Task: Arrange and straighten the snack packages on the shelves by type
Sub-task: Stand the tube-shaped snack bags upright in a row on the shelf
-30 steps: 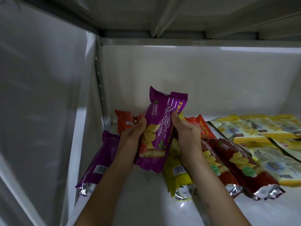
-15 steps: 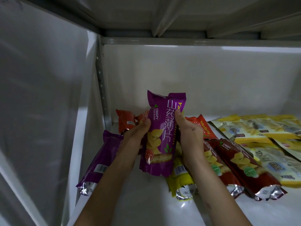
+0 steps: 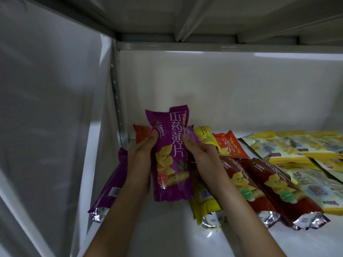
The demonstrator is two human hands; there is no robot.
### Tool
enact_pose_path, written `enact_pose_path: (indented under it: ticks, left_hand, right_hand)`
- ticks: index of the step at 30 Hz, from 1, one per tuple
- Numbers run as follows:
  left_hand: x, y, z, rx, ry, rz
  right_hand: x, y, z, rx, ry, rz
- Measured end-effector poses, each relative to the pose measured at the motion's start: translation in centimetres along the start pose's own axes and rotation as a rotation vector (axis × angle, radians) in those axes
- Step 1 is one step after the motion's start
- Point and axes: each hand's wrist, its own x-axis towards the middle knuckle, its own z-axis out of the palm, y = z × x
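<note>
Both my hands hold a purple chip package (image 3: 169, 156) upright above the white shelf (image 3: 167, 234). My left hand (image 3: 142, 160) grips its left edge, thumb on the front. My right hand (image 3: 199, 156) grips its right edge, and a second purple package end shows behind it by that thumb. Another purple package (image 3: 109, 186) lies flat at the far left, partly under my left wrist. A yellow package (image 3: 206, 203) lies under my right hand, with an orange-red package (image 3: 230, 145) behind it. Two dark red packages (image 3: 269, 190) lie side by side to the right.
Several pale yellow flat bags (image 3: 297, 154) are piled at the right of the shelf. An orange package (image 3: 142, 134) sits in the back left corner by the upright post (image 3: 116, 93). The shelf above (image 3: 204, 21) hangs low, and the side wall closes the left.
The held purple package has turned from tilted to upright and dropped lower toward the shelf. Both hands stayed on it, sliding along its sides.
</note>
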Motion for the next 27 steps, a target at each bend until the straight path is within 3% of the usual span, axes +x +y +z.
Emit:
enact_pose_path:
  ticks: [8, 27]
  left_hand:
    - [0.54, 0.10, -0.23, -0.015, -0.009, -0.060]
    - [0.24, 0.52, -0.47, 0.014, 0.010, 0.007]
  right_hand:
    - [0.26, 0.87, 0.13, -0.090, -0.045, -0.140]
    - [-0.19, 0.22, -0.12, -0.099, -0.090, -0.096]
